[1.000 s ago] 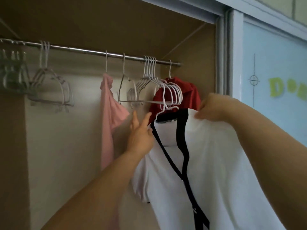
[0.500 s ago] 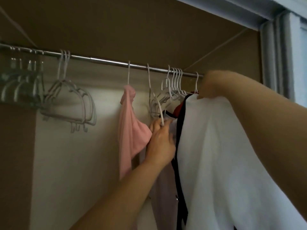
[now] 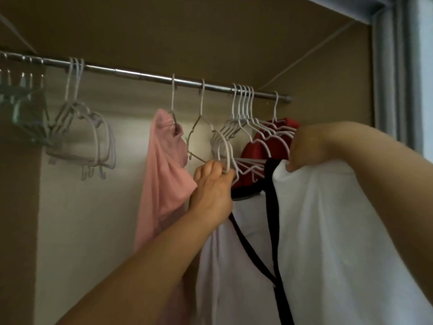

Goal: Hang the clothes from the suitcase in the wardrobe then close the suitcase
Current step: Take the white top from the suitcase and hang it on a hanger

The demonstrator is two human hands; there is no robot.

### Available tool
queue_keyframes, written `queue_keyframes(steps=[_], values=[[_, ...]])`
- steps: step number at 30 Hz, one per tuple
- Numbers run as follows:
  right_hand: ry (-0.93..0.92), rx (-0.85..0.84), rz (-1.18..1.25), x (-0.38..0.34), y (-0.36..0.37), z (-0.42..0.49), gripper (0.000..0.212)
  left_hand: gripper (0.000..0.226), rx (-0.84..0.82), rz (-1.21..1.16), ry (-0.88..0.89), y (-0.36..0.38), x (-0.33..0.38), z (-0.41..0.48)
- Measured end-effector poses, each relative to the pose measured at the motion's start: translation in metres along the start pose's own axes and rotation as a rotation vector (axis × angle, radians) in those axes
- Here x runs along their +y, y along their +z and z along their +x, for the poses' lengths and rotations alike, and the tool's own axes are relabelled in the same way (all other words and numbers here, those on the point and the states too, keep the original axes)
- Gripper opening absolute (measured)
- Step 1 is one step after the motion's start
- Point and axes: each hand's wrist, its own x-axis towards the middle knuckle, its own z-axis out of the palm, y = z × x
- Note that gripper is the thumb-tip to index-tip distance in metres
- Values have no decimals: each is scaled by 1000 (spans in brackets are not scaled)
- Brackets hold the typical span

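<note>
A white garment with black trim (image 3: 328, 231) hangs from my right hand (image 3: 307, 146), which pinches its upper edge just below the wardrobe rail (image 3: 145, 75). My left hand (image 3: 213, 188) is closed on the curved end of a white wire hanger (image 3: 226, 151) in a bunch of several empty hangers on the rail. A pink garment (image 3: 164, 170) hangs to the left of my left hand. Behind the bunch, at the rail's right end, a red garment (image 3: 264, 141) hangs. The suitcase is out of view.
More empty white hangers (image 3: 82, 137) and several pale green ones (image 3: 23, 109) hang on the rail's left part. One bare wire hanger (image 3: 201, 118) hangs between the pink garment and the bunch. The wardrobe's brown side wall (image 3: 328, 90) and door frame (image 3: 393, 66) stand at right.
My left hand went from open beside the white garment to closed on a hanger in the bunch. My right hand raised the garment toward the rail, then dropped a little.
</note>
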Motion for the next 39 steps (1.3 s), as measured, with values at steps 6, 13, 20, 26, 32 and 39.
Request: queue_keyframes(steps=[6,13,20,26,32,39], values=[[3,89,70,-9,-19,-32,40,39,31,41,26,4,-5,1],[35,-73,34,-22,7,-59,34,34,32,-12,37,-4,-17,-7],[91,14,9,-30,-9,-54,43,26,44,11,83,-2,-19,-5],[141,143,-51,-32,-53,-36,46,33,-5,68,110,0,-23,-7],[202,314,61,-32,-87,3,48,39,68,30,178,0,-29,-8],[266,503,210,-55,-87,65,37,35,73,12,146,-5,-36,-7]])
